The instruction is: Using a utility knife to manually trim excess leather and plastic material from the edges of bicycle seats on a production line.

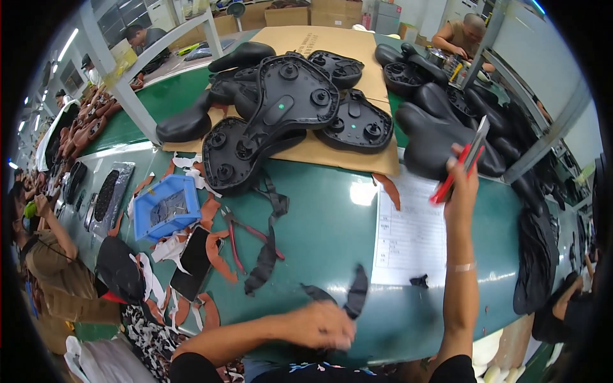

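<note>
In my right hand [461,185], raised over the right side of the table, is a red utility knife [456,167] with its blade pointing up. The fingers are closed round its handle. My left hand [322,325] is low over the table's near edge, smeared by motion, so its grip does not show. Just beyond it are blurred black trim strips [357,292]; whether the fingers touch them is unclear. Farther off, black bicycle saddles [297,96] lie piled on cardboard, several with their undersides up. A small black scrap [419,281] lies by a printed sheet [408,246].
Left on the green table [338,217] are a blue bin [167,207] of small pieces, red-handled pliers [239,236], a phone [191,263] and brown and white scraps. More saddles [428,131] crowd the right, beside a metal post [552,134]. A co-worker [465,39] sits beyond.
</note>
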### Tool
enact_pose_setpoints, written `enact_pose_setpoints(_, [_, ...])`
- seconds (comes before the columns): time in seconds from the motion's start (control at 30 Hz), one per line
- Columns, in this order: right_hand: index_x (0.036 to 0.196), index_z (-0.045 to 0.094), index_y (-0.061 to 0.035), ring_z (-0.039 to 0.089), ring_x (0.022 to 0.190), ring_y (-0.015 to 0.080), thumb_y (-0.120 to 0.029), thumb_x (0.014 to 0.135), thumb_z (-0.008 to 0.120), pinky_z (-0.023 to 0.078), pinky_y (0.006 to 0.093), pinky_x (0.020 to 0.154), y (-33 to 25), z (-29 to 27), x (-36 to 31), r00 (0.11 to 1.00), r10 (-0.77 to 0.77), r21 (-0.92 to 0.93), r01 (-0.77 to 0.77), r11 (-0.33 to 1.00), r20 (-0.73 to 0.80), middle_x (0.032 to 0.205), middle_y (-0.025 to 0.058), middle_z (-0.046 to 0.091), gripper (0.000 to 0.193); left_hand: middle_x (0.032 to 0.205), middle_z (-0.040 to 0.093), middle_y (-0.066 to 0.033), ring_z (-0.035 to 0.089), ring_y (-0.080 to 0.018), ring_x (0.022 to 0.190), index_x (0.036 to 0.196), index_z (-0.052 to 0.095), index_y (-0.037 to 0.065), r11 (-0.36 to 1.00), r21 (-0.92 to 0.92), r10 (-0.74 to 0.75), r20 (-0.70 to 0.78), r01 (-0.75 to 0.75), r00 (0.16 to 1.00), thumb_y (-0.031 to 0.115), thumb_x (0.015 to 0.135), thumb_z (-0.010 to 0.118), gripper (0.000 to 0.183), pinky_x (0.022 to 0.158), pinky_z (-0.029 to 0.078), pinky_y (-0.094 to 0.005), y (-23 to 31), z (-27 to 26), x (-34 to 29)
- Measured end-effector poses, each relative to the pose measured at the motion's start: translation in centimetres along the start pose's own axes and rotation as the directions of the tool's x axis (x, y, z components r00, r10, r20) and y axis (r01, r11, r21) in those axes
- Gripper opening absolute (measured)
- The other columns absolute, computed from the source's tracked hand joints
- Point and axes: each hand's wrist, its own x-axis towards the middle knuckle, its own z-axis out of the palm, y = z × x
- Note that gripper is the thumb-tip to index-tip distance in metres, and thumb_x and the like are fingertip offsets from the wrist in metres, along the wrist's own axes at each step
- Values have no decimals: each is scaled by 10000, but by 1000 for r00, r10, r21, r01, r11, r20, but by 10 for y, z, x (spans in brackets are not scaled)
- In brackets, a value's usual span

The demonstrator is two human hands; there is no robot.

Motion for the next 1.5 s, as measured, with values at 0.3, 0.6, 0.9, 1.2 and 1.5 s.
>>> enact_pose_setpoints(0.3, [1027, 664, -204, 595, 806, 276, -166, 650, 716, 506, 328, 608, -103, -23, -246, 207, -36, -149, 804, 576, 978, 1024, 75, 560, 382, 1164, 562, -139, 583, -239, 1034, 1287, 406, 5, 351, -936, -816, -317, -21, 483, 420, 879, 589, 611, 865, 491, -373, 25, -34, -13])
enact_pose_setpoints(0.6, [1342, 426, -184, 601, 725, 279, -33, 726, 637, 502, 359, 549, -113, -71, -264, 712, 93, -495, 383, 780, 696, 962, 107, 578, 669, 954, 566, -48, 572, -115, 801, 1145, 504, 4, 725, -621, -676, -558, 298, 482, 217, 809, 630, 418, 710, 481, -250, 48, -22, -32])
enact_pose_setpoints(0.9, [1439, 248, -119, 549, 544, 320, -19, 781, 498, 427, 424, 436, -109, -69, -289, 519, 351, -625, 610, 486, 779, 748, 186, 491, 711, 855, 557, -15, 539, -93, 722, 1050, 526, -8, 788, -464, -616, -605, 405, 505, 188, 793, 591, 330, 669, 458, -230, 43, -27, -32])
enact_pose_setpoints(1.2, [1290, 459, -8, 651, 818, 389, -41, 837, 592, 533, 417, 636, -137, -69, -355, 797, 394, -706, 56, 706, 457, 1048, 252, 618, 474, 967, 535, -42, 493, -111, 847, 1085, 513, -11, 836, -506, -548, -785, 210, 290, 161, 803, 578, 336, 768, 425, -260, 43, 24, -71])
enact_pose_setpoints(1.5, [1331, 369, 21, 607, 1038, 299, -42, 805, 638, 468, 374, 882, -94, -21, -260, 841, 229, -473, 36, 880, 489, 1187, 187, 588, 595, 1118, 520, -84, 515, -152, 954, 1179, 443, -19, 960, -256, -261, -965, 116, 29, 123, 796, 632, 450, 833, 416, -278, 28, 63, -95])
